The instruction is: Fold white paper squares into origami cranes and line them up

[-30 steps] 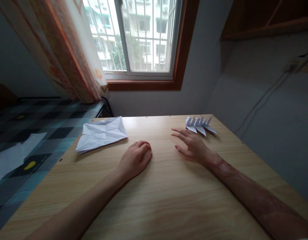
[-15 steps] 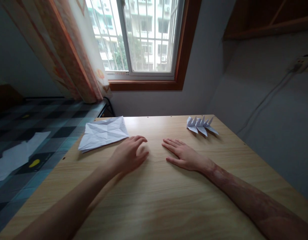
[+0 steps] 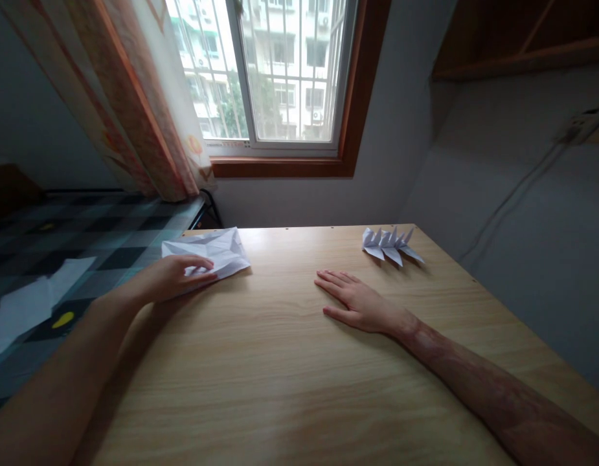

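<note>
My left hand [image 3: 185,275] is over the front part of a stack of creased white paper sheets [image 3: 221,246] at the table's far left. Its thumb and forefinger are apart, with some paper visible between them. The hand and wrist hide the stack's front left part. Flat on the wooden tabletop [image 3: 260,362], palm down, lies my right hand [image 3: 357,301], its fingers stretched out and holding nothing. Beyond it, at the far right, several folded white paper cranes [image 3: 389,244] stand in a close row with pointed wings and tips.
To the left is a bed with a checked cover [image 3: 114,223], where a loose white sheet of paper [image 3: 32,301] lies. A curtain [image 3: 134,97] hangs beside the barred window [image 3: 289,77]. At the right, a cable [image 3: 517,188] runs down the wall from a socket.
My left hand has moved left from mid-table to over the paper stack. My right hand and the folded cranes have stayed put.
</note>
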The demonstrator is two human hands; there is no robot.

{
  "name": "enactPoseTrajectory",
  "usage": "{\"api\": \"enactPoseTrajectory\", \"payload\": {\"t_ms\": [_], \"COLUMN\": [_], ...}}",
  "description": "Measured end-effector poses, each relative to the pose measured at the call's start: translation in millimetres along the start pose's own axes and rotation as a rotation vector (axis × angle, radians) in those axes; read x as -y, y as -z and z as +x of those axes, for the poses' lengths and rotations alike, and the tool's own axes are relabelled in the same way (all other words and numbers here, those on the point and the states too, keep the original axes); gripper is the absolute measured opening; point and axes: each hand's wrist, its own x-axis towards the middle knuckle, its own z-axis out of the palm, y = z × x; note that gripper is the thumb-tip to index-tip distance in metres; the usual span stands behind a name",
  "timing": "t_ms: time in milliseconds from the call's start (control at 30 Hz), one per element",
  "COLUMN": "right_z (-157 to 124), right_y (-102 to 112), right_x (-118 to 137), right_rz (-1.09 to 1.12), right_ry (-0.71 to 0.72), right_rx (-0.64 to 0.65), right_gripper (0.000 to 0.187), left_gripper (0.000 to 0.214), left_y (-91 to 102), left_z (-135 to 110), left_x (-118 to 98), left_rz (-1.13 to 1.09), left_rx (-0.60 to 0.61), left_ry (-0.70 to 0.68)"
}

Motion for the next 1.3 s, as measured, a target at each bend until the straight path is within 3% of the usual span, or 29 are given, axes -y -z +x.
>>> {"api": "enactPoseTrajectory", "payload": {"t_ms": [100,167,267,400,467,600,767,867,933,1100,1200,1300], "right_z": [-0.2,-0.3,-0.1,0.7,1.1,1.9,3.6,4.2,4.6,6.5,6.1,4.8], "right_y": [-1.0,-0.9,0.7,1.3,-0.9,-7.7,-10.4,-8.9,-7.8,-7.6,-8.9,-8.4], "right_x": [-1.2,-1.4,-0.3,1.3,-0.5,-11.8,-27.7,-28.2,-25.2,-23.0,-27.4,-30.1], "right_rz": [0.008,0.011,0.012,0.047,0.101,0.332,0.616,0.633,0.598,0.452,0.417,0.414], "right_ry": [0.008,0.010,0.005,0.010,0.004,-0.082,-0.235,-0.247,-0.217,-0.058,-0.117,-0.178], "right_rx": [-0.014,-0.019,-0.014,-0.037,-0.092,-0.267,-0.469,-0.466,-0.445,-0.461,-0.419,-0.398], "right_gripper": [0.070,0.070,0.070,0.066,0.064,0.057,0.051,0.048,0.045,0.041,0.033,0.039], "left_gripper": [0.087,0.088,0.076,0.058,0.054,0.040,0.026,0.022,0.023,0.036,0.056,0.094], "left_y": [3.2,7.5,17.0,29.6,30.2,5.1,-64.6,-98.1,-108.2,-98.1,-82.9,-67.8], "left_z": [-1.3,-3.8,-9.3,-14.6,-15.7,-22.4,-52.1,-68.4,-73.1,-66.7,-58.1,-50.0], "left_x": [-0.9,-5.8,-20.5,-52.1,-73.6,-130.0,-194.8,-209.4,-210.8,-205.8,-197.5,-184.0], "left_rz": [0.017,0.155,0.386,0.463,0.439,0.330,0.263,0.170,0.077,-0.045,-0.037,0.006], "left_rx": [0.088,0.049,-0.095,-0.300,-0.364,-0.440,-0.301,-0.208,-0.163,0.046,0.165,0.207], "left_ry": [-0.052,-0.011,0.068,0.075,-0.010,-0.457,-0.711,-0.735,-0.748,-0.789,-0.826,-0.794]}}
